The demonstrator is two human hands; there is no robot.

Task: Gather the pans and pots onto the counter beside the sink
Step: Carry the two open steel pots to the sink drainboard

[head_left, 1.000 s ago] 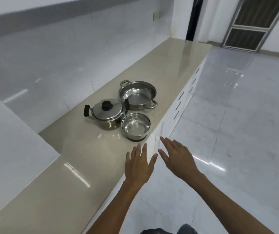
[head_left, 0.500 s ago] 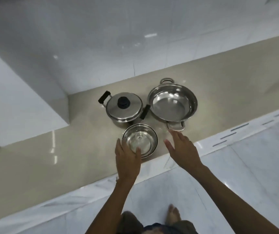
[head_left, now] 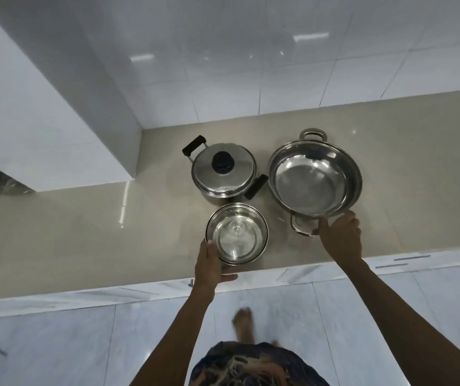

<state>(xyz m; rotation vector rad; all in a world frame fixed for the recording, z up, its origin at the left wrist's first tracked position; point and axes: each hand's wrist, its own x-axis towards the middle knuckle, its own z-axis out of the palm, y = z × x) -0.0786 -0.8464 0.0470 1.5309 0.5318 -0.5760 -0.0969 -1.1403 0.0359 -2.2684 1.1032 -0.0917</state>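
Note:
Three steel vessels stand close together on the beige counter (head_left: 84, 235). A lidded pot (head_left: 223, 171) with black side handles and a black knob is at the back. A small pot with a glass lid (head_left: 237, 234) sits in front of it, and my left hand (head_left: 209, 263) grips its near-left rim. A wide two-handled pan (head_left: 313, 178) lies to the right. My right hand (head_left: 340, 236) is wrapped around the pan's near edge, beside its near handle.
A white box-shaped block (head_left: 36, 112) stands on the counter at the left. A white tiled wall (head_left: 251, 65) runs behind. The counter's front edge lies just below my hands, with drawer fronts and a glossy tiled floor (head_left: 56, 344) underneath.
Both hands have moved forward from hovering above the counter edge. The left one has closed on the small pot and the right one on the wide pan's near edge.

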